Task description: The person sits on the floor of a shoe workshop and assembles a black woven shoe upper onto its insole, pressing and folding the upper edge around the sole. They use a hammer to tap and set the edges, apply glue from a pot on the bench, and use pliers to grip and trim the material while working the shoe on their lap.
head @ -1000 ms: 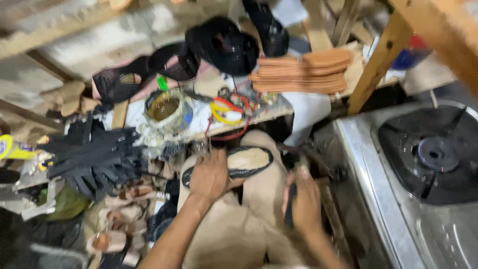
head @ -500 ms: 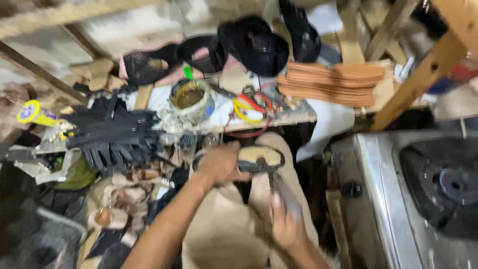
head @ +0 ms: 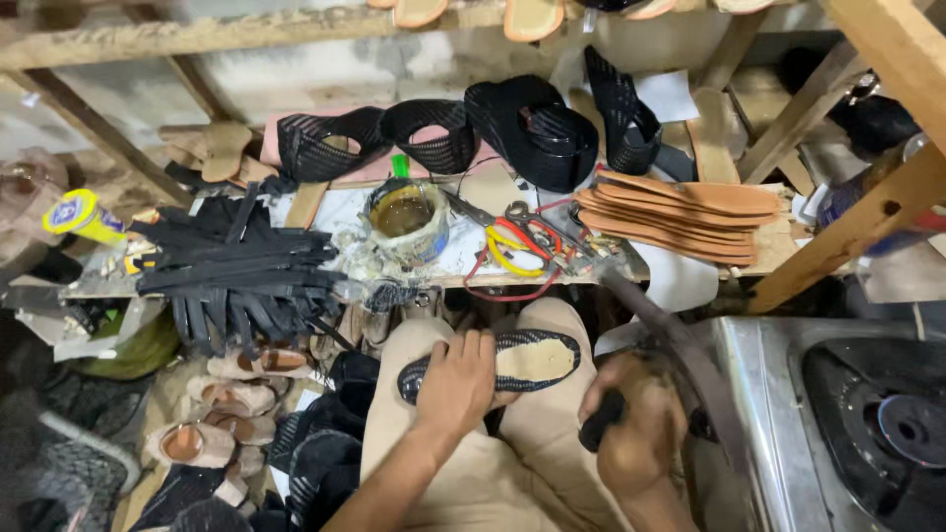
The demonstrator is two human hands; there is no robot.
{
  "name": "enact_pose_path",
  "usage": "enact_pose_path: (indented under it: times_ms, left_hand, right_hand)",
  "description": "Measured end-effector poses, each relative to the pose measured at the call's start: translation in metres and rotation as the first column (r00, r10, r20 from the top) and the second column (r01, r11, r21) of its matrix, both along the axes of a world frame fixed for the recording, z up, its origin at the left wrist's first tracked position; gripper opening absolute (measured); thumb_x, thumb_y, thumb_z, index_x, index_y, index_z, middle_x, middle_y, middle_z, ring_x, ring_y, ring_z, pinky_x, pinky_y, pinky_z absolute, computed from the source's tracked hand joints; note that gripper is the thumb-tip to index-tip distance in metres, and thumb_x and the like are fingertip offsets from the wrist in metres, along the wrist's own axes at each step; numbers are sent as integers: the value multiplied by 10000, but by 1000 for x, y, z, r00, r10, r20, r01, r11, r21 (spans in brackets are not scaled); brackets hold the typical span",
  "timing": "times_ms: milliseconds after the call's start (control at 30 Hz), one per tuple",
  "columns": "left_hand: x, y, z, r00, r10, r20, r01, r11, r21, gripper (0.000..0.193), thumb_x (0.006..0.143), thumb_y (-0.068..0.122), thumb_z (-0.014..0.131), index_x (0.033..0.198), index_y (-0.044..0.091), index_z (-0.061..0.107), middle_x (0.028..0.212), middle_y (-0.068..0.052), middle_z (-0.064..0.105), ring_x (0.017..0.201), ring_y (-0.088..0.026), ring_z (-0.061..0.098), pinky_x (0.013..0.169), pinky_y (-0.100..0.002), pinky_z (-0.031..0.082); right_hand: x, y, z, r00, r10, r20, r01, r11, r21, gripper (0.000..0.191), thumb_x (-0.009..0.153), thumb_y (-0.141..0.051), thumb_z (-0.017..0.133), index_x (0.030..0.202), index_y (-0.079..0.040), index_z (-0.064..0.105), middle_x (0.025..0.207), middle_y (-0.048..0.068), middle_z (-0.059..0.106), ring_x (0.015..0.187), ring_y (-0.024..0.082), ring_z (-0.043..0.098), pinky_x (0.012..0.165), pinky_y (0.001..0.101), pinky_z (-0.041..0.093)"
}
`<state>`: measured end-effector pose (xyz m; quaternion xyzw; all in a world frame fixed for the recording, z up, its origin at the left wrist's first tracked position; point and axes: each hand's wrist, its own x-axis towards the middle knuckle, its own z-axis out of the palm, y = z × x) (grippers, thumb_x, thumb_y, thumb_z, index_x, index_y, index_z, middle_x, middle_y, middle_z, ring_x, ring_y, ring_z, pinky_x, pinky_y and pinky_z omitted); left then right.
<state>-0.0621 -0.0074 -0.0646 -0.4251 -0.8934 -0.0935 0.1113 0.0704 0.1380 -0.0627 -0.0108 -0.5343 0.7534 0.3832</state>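
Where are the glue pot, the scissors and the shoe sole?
glue pot [head: 404, 219], head view, on its glue-smeared side.
scissors [head: 517, 246], head view, on the yellow handle.
shoe sole [head: 537, 359], head view, on its tan middle.
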Motion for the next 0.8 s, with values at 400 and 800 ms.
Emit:
enact_pose_path:
  times_ms: [400,800]
  left_hand:
    - [-2,-13,2,1000,-10,28,12,998,-66,820,668,547,873,1183,5,537,1030,-138,606,1002,-336,607,884,-473,470]
    - [-18,-53,45,194,-894,405,-621,207,756,830,944,630,565,1539,57,489,1423,-190,624,1304,-323,599,1119,-452,488]
  right_hand:
    - [9,1,-82,715,-382,586,-121,758,641,341,1052,-313,471,880,-39,575,695,116,553,659,296,567,626,422,442]
    - [-11,-47,-119,943,120,311,-241,890,388,891,787,-224,727,1529,46,315,1483,287,474,1378,426,462,1120,484,335]
